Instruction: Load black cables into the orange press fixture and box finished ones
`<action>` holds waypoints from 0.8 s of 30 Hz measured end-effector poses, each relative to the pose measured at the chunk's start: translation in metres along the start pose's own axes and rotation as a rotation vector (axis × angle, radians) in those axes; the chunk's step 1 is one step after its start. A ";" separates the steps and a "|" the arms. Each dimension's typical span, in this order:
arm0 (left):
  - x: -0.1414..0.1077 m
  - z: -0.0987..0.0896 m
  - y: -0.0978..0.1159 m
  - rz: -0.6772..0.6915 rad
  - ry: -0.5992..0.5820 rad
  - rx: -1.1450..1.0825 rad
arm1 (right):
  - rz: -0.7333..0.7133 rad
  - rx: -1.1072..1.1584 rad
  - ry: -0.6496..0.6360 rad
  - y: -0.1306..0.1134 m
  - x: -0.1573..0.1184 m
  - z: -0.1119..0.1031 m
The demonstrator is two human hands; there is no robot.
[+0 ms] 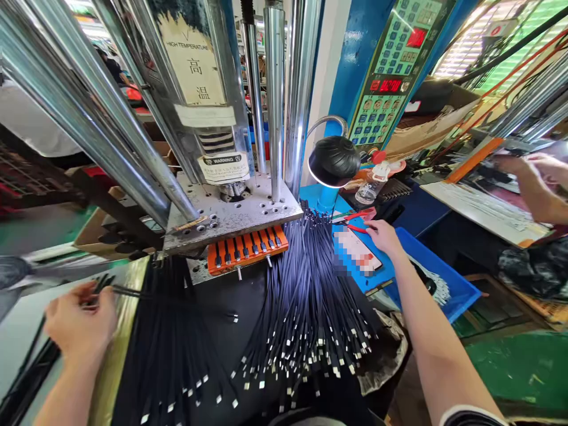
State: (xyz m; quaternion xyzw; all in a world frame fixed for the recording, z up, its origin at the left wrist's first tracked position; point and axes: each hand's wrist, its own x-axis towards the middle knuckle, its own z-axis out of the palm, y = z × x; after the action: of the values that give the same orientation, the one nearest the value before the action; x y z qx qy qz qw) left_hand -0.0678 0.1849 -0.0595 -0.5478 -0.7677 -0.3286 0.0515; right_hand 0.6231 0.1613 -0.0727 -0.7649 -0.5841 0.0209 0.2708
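Observation:
My left hand (82, 322) is closed around several black cables (128, 291), whose metal plug ends point right toward the middle. My right hand (384, 238) reaches over the blue side table (377, 281), its fingers closed at the handle end of red-handled pliers (356, 228). An orange mould (248, 251) with a row of black cable plugs in it sits under the press plate (235, 216). A large bundle of black cables (306, 284) fans out toward me, plug ends nearest. Another bunch of cables (164, 337) hangs to its left.
A black lamp (335, 161) shines over the side table, near a clear bottle (371, 184). The press has thick steel columns (275, 100) and a control panel (390, 83). At the right stands a blue bin (461, 293) with white pieces. Another person's hands (532, 171) work at far right.

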 end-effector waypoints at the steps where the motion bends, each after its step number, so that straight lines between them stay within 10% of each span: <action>1: -0.001 -0.007 0.011 -0.044 -0.013 -0.035 | -0.013 0.011 0.024 -0.007 0.000 -0.003; 4: -0.005 -0.022 0.042 -0.028 -0.205 -0.181 | -0.161 0.076 0.029 -0.041 -0.004 -0.011; 11: -0.030 -0.030 0.117 0.556 -0.598 -0.247 | -0.697 0.342 -0.286 -0.164 -0.030 -0.004; 24: -0.012 0.022 0.199 0.343 -0.630 0.045 | -0.763 0.431 -0.309 -0.252 0.022 0.068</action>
State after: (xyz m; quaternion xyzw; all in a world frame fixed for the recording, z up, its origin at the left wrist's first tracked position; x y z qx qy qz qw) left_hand 0.1170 0.2243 0.0068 -0.7418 -0.6498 -0.1132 -0.1213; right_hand 0.3840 0.2513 -0.0141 -0.4094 -0.8397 0.1542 0.3218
